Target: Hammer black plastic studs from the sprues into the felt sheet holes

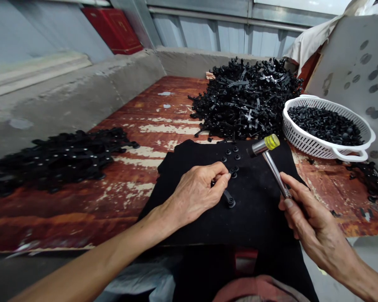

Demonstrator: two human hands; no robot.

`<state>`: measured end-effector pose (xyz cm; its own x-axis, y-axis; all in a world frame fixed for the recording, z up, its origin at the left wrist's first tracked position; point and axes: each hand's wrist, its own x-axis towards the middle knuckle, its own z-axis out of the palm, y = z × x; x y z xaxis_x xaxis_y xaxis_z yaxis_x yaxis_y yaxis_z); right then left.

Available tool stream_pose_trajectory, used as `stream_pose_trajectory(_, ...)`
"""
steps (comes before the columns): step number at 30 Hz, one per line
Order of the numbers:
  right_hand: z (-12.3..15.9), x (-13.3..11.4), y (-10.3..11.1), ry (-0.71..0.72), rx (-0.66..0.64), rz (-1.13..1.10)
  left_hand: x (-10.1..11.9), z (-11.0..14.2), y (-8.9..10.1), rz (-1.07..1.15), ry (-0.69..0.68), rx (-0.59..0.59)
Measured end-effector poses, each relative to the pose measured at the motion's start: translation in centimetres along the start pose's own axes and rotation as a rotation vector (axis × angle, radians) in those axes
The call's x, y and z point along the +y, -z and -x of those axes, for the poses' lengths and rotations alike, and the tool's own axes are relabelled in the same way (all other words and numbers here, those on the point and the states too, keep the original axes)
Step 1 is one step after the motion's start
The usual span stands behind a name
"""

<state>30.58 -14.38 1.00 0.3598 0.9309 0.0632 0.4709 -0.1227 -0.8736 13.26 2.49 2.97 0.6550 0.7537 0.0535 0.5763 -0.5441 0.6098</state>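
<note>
My left hand [201,186] is closed in a pinch on a curved black plastic part [229,199], one end of which pokes out below the fingers. Just beyond the fingertips, several small round black caps [237,157] stand on a black cloth [258,201]. In my right hand [308,218] is a small mallet [273,167], gripped by its metal handle. Its head has a clear yellow face and is raised over the right side of the cloth, apart from the caps. My left fingers hide the middle of the black part.
A large heap of black plastic parts [242,98] lies at the back. To its right stands a white basket [326,152] full of small black pieces. Another pile of black parts [69,157] lies on the left of the worn red-brown table [113,212]. A low concrete ledge [110,88] borders the table.
</note>
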Motion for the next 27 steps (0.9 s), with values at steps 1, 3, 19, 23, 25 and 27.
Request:
stream_pose_trajectory(1,-0.02,-0.04,-0.01,0.0,0.001,-0.004,0.0,-0.01,0.0,0.0,0.003,-0.001)
stream_pose_trajectory(3,-0.06,-0.1,-0.02,0.002,0.001,-0.008,0.02,-0.01,-0.01,-0.003,0.006,0.0)
stream_pose_trajectory(19,-0.48,-0.21,0.0,0.362,-0.066,0.227,-0.64,-0.19,-0.65,-0.119,-0.066,0.052)
stream_pose_trajectory(23,-0.49,-0.38,-0.04,0.408,-0.079,0.274,-0.21,-0.42,-0.24,-0.134,-0.035,0.016)
stream_pose_trajectory(25,-0.6,-0.36,-0.1,0.421,-0.082,0.295,-0.01,-0.55,-0.03,-0.115,0.017,-0.027)
stream_pose_trajectory(27,-0.79,-0.32,-0.16,0.419,-0.091,0.346,0.04,-0.59,0.05,-0.097,0.034,-0.04)
